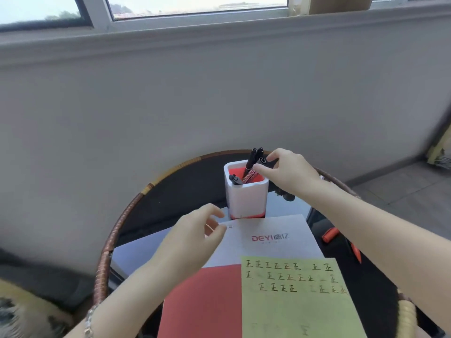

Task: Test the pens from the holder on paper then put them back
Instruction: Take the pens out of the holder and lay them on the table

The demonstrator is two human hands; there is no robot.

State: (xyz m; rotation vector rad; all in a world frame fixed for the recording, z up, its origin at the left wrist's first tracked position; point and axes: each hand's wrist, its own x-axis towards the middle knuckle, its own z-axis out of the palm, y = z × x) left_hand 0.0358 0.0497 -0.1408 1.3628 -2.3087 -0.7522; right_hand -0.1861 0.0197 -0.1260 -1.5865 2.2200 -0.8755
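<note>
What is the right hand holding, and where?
Right hand pinches a marker by its top end, while it stands in the holder.

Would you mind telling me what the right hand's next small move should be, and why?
Probably draw the marker straight up out of the holder: the right hand pinches its capped top, its lower end sits among other pens, and the green sheet has room for test marks.

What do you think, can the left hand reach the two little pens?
Probably yes. The left hand is beside the holder, nothing lies between, and the little pens lean in its near-left corner, clear of the right hand pinching a marker.
</note>
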